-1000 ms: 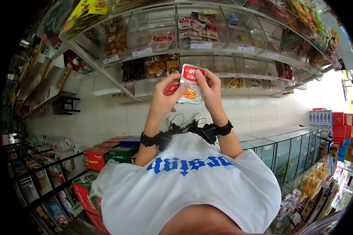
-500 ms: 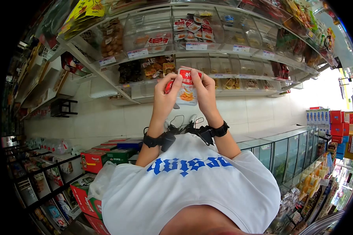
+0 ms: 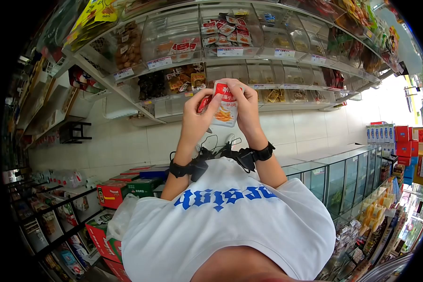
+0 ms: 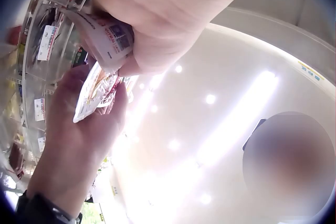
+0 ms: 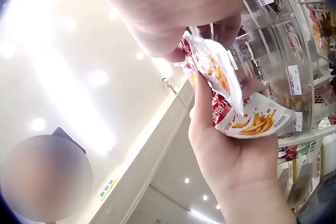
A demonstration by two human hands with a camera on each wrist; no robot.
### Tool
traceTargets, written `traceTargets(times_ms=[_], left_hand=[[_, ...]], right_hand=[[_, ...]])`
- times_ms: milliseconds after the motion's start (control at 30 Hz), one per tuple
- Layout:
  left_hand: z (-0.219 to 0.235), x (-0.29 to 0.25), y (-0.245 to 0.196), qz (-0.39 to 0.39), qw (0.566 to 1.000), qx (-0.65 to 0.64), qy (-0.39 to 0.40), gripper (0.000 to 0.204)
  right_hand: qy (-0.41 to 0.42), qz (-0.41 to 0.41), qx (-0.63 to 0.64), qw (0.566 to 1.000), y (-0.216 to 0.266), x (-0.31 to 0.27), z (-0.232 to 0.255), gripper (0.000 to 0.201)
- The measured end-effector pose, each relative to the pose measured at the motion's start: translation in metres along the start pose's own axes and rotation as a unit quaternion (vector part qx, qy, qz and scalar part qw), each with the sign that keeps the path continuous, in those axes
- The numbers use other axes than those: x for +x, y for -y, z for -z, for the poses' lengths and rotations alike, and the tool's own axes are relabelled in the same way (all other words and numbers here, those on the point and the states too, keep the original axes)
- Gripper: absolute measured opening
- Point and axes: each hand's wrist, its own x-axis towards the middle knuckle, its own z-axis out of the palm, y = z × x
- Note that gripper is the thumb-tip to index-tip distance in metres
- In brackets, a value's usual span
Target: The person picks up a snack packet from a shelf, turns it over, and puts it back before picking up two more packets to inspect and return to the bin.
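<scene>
Both hands are raised in front of the shelves, close together. A red-and-white snack packet (image 3: 224, 115), printed with orange strips of food, is upright between them. My right hand (image 3: 247, 110) pinches it near its top right corner, thumb across the front. On its left edge lies the thumb of my left hand (image 3: 196, 115), whose fingers also hold a second, similar packet (image 5: 257, 123). In the right wrist view the two packets overlap, the right hand's packet (image 5: 216, 69) in front. The left wrist view shows the printed back of the left hand's packet (image 4: 113, 43).
Shelves with clear bins (image 3: 171, 35) curve across the front; one bin holds similar red packets (image 3: 226, 30). Price labels (image 3: 230, 51) line the shelf edges. Glass cases (image 3: 336, 183) stand at right, stacked boxes (image 3: 112, 192) at left, and a black stool (image 3: 75, 132) on the tiled floor.
My right fingers and thumb have moved in over the packet's top edge, covering more of its right side. The packet has turned slightly. The shelves have shifted a little left in view.
</scene>
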Motion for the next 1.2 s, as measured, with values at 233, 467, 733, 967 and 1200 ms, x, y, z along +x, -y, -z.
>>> traceTargets(times_ms=[233, 467, 733, 967, 1200], left_hand=[[0.004, 0.003, -0.003, 0.020, 0.998, -0.043, -0.047, 0.019], [0.012, 0.008, 0.006, -0.060, 0.984, 0.093, -0.137, 0.030], [-0.003, 0.004, 0.000, -0.024, 0.995, -0.010, -0.101, 0.043], [0.016, 0.007, -0.001, 0.056, 0.992, -0.053, -0.098, 0.035], [0.015, 0.004, -0.005, 0.036, 0.992, -0.092, -0.082, 0.028]], right_hand=[[0.010, -0.011, 0.000, 1.000, -0.005, -0.005, 0.003, 0.036], [-0.025, 0.026, -0.070, 0.997, -0.007, -0.006, 0.005, 0.035], [0.100, 0.236, -0.321, 0.912, -0.002, -0.013, -0.027, 0.034], [0.020, 0.092, -0.261, 0.961, 0.009, -0.009, -0.025, 0.056], [0.037, 0.020, -0.104, 0.994, 0.009, -0.005, -0.011, 0.034]])
